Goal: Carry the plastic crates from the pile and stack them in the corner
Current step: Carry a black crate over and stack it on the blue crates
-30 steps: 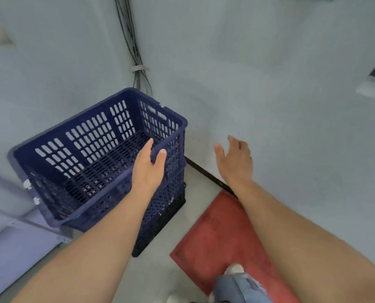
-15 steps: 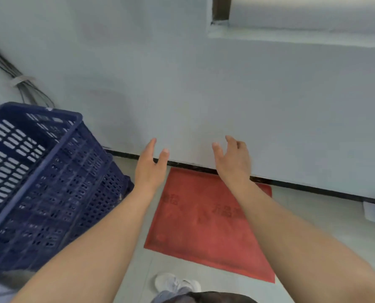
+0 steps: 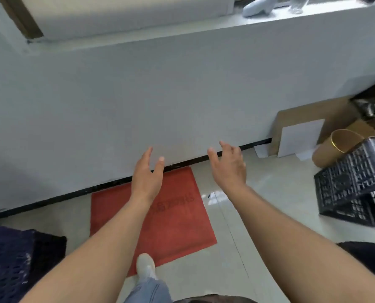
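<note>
1. We're looking down at a pale tiled floor point(image 3: 269, 215) w/ a grey wall point(image 3: 160, 95) ahead, black skirting strip along its base.
2. Our left hand point(image 3: 146, 178) is up in mid-air, fingers spread loosely, thumb apart, nothing in it. It sits over the far edge of the red mat point(image 3: 173, 219) from this angle.
3. Our right hand point(image 3: 229, 169) is the same: fingers loosely curled and apart, empty, palm facing inward toward the left one. Both forearms reach fwd, hands near each other but not touching.
4. Crates: a dark blue crate point(image 3: 7, 263) sits bottom-left, cut off by the frame edge, w/ a black one point(image 3: 51, 248) under/behind it at its right side. Blurry there, so we can't tell exactly how they nest.
5. More crates far right: black crates point(image 3: 355, 186) on the floor, the upper one tilted, a lower one beneath it. Well apart from both hands.
6. Behind that black pile: a brown cardboard tube w/ gold rim point(image 3: 335, 147), lying tilted, and cardboard sheets point(image 3: 302, 121) w/ a white panel point(image 3: 298, 138) leaning on the wall.
7. Red mat lies flat against the skirting, printed text on it, too blurred to read.
8. Our white shoe point(image 3: 146, 267) is on the near edge of the mat, jeans leg point(image 3: 147, 291) below it.
9. Window ledge point(image 3: 269, 18) runs along the top, a pale rounded object point(image 3: 258, 6) on it, unclear what.
</note>
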Demonstrator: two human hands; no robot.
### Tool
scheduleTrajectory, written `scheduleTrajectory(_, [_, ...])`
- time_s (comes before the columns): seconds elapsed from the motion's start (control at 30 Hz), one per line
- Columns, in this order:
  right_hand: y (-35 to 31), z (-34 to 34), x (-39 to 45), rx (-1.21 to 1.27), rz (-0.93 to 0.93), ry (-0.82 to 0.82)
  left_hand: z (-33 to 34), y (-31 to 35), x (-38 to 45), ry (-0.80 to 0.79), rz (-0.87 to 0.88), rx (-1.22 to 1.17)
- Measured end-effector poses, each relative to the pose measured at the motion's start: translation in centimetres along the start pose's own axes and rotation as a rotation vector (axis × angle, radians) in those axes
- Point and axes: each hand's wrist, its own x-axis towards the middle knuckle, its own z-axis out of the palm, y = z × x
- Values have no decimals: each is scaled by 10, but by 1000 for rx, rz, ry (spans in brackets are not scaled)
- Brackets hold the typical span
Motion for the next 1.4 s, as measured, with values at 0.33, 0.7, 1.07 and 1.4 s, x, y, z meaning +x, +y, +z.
scheduleTrajectory(0.33, [107, -93, 8, 41, 320, 233, 129, 73, 16, -344, 120, 34])
scheduleTrajectory(0.7, [174, -184, 5, -13, 612, 542, 246, 156, 23, -712, 332, -66])
scheduleTrajectory(1.07, [269, -238, -11, 7, 811, 672, 356, 215, -27, -907, 435, 14])
scheduleTrajectory(1.4, [396, -332, -9, 50, 854, 649, 490, 279, -106, -958, 413, 66])
